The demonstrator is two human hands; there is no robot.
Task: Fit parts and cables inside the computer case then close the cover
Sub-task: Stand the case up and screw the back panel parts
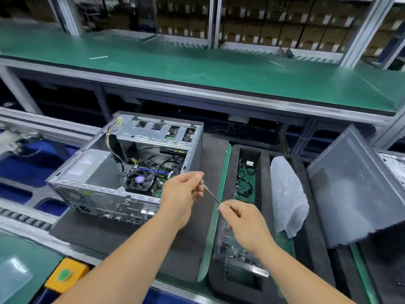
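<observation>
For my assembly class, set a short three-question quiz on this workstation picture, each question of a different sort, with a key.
1. True or false: the side cover is already fitted on the computer case.
2. Multiple choice: the thin strip is held by A) the left hand alone, B) the right hand alone, C) both hands, one at each end.
3. Fill in: the loose black cables lie in a slot of the foam ____, right of the case.

Key: 1 false, the cover leans at the right and the case stands open; 2 C; 3 tray.
</observation>
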